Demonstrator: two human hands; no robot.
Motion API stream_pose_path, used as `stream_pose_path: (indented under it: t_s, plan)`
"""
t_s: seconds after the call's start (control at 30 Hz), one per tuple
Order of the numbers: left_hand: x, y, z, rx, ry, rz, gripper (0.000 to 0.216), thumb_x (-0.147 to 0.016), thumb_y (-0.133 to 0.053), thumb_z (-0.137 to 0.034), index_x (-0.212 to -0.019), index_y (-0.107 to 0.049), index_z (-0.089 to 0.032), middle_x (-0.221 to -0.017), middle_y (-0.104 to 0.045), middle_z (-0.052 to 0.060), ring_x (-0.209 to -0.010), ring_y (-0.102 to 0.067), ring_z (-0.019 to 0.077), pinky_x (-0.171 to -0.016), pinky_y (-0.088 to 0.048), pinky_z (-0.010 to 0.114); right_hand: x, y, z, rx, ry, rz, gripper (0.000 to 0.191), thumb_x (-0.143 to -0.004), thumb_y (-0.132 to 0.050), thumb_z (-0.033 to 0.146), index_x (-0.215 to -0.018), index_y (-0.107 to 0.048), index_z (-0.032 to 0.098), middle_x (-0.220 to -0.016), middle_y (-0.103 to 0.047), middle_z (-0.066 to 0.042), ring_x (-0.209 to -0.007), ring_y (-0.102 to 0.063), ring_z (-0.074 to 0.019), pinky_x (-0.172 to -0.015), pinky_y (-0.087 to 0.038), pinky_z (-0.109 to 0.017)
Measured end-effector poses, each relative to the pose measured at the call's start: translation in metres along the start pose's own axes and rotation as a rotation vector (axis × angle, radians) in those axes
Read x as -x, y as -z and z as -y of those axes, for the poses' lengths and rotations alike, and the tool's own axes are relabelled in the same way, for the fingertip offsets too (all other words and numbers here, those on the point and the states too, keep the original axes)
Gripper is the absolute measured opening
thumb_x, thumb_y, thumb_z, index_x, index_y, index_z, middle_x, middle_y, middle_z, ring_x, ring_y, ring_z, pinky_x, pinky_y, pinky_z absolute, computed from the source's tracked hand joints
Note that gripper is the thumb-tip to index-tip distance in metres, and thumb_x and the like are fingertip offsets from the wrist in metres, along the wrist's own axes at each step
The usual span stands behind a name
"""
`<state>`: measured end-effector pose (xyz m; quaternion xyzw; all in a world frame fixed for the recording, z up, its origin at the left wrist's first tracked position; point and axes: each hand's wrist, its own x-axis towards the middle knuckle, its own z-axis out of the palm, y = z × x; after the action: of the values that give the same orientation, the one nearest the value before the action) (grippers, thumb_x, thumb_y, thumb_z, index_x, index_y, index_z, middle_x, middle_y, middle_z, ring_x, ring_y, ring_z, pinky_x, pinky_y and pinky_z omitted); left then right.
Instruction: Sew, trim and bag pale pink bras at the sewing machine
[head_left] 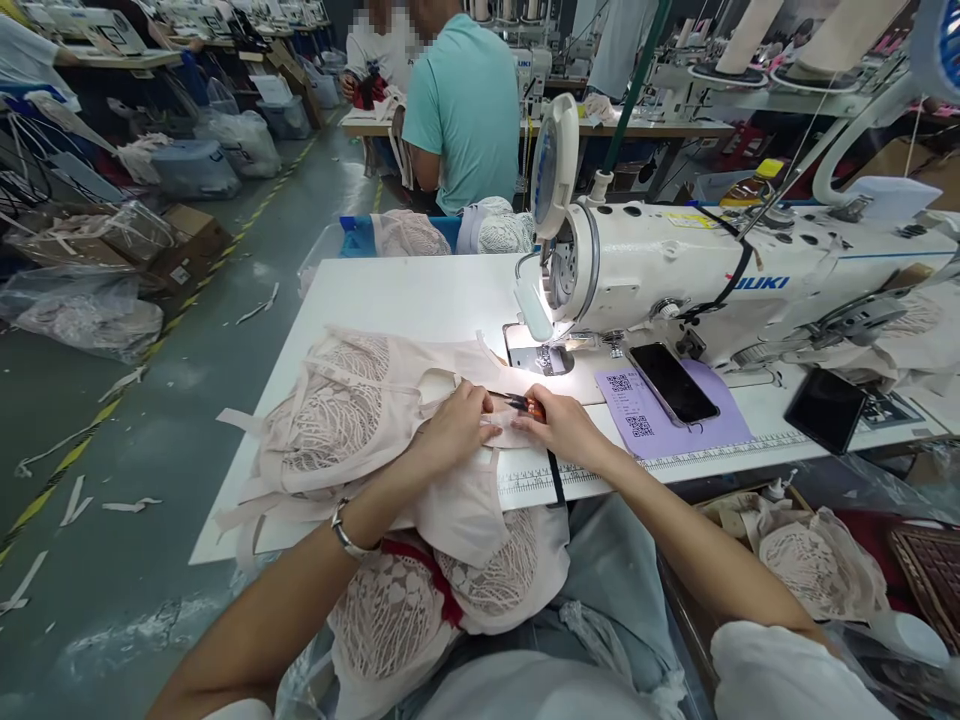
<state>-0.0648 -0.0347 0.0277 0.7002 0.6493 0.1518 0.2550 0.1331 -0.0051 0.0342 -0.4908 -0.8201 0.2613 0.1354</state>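
A pale pink lace bra (341, 415) lies spread over the white sewing table, its band reaching toward the needle area. My left hand (457, 425) pinches the band's fabric, fingers pressed together. Close beside it, my right hand (561, 430) grips thread snips (535, 408) with orange handles; their dark blades point left, toward the left fingertips, over the fabric. Whether the blades touch a thread is too small to tell. More lace bra cups (495, 570) with a red strip hang over the table edge onto my lap.
Behind my hands stands a white sewing machine (645, 260) with a lit needle area. A phone (673, 383) rests on a purple sheet (630, 412) at the right, near a black square object (825, 408). A person in a teal shirt (469, 110) sits beyond the table.
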Motion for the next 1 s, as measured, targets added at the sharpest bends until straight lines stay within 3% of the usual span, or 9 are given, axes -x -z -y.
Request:
stream_pose_path:
  t_s: [0.17,0.37,0.7,0.87,1.0]
  plan:
    - [-0.002,0.000,-0.001,0.125,-0.008,-0.079,0.021,-0.073,-0.074,-0.023,-0.079,-0.055,-0.018,-0.098,-0.051,0.003,-0.091,-0.056,0.0208,-0.078,-0.046,0.033,0.009,0.009,0.011,0.121,-0.039,-0.058,0.026,-0.101,-0.041,0.040,-0.089,-0.055,0.022,-0.081,-0.065,-0.001,-0.068,-0.055,-0.0169,-0.060,-0.027,-0.027]
    - [0.002,0.000,-0.002,0.164,-0.058,-0.144,0.023,-0.074,-0.073,-0.018,-0.072,-0.050,-0.019,-0.076,-0.053,-0.002,-0.075,-0.052,0.0167,-0.072,-0.042,0.030,0.013,0.007,0.032,0.321,-0.162,0.022,0.033,-0.099,-0.043,0.046,-0.090,-0.063,0.021,-0.079,-0.070,-0.005,-0.073,-0.063,-0.0212,-0.058,-0.025,-0.029]
    - [0.008,-0.013,-0.001,0.069,-0.183,-0.346,0.026,-0.080,-0.068,-0.015,-0.071,-0.045,-0.020,-0.078,-0.054,-0.001,-0.077,-0.051,0.0162,-0.071,-0.040,0.028,0.012,0.000,0.040,0.387,-0.176,0.002,0.034,-0.101,-0.041,0.047,-0.097,-0.065,0.022,-0.083,-0.072,-0.004,-0.075,-0.065,-0.0209,-0.057,-0.027,-0.029]
    - [0.008,-0.011,-0.002,0.103,-0.166,-0.343,0.025,-0.077,-0.068,-0.016,-0.069,-0.044,-0.020,-0.076,-0.053,-0.001,-0.073,-0.051,0.0157,-0.068,-0.041,0.027,0.011,-0.003,0.038,0.413,-0.129,-0.056,0.031,-0.101,-0.043,0.044,-0.092,-0.064,0.022,-0.086,-0.071,-0.004,-0.075,-0.064,-0.0193,-0.056,-0.023,-0.028]
    - [0.008,-0.002,-0.004,0.239,-0.060,-0.284,0.022,-0.076,-0.069,-0.023,-0.069,-0.048,-0.020,-0.073,-0.053,-0.002,-0.068,-0.048,0.0136,-0.066,-0.039,0.027,0.008,0.000,0.029,0.228,-0.166,-0.182,0.032,-0.101,-0.041,0.046,-0.089,-0.059,0.022,-0.081,-0.069,-0.003,-0.070,-0.061,-0.0189,-0.056,-0.021,-0.028]
